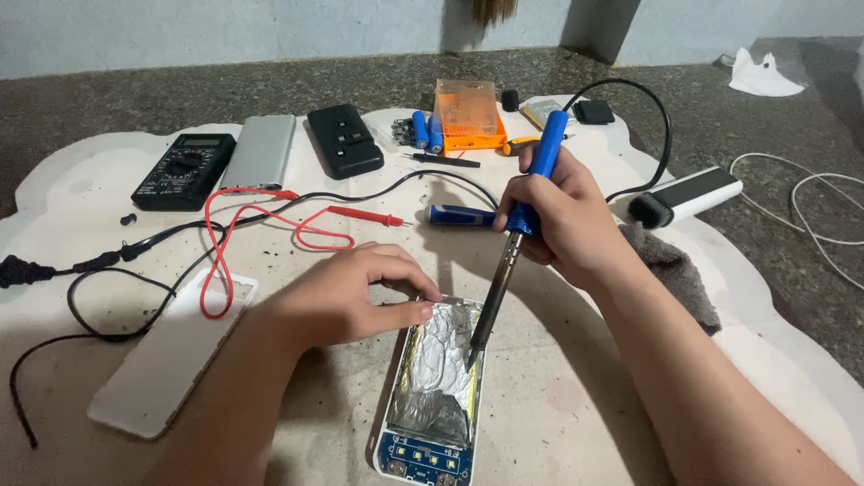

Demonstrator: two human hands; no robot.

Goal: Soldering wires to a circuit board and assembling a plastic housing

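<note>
My right hand (562,220) grips a blue-handled soldering iron (531,184), its dark tip touching the silver foil pouch cell (441,369) inside an opened white power bank (389,454). A blue circuit board (425,457) shows at the power bank's near end. My left hand (346,297) rests on the top left corner of the power bank, thumb lying along its upper edge.
A white cover panel (166,360) lies at left under red and black probe leads (270,220). Behind sit a black multimeter (183,169), a silver power bank (261,151), a black case (345,139), blue cells (427,130), an orange box (466,112) and a grey cloth (675,265).
</note>
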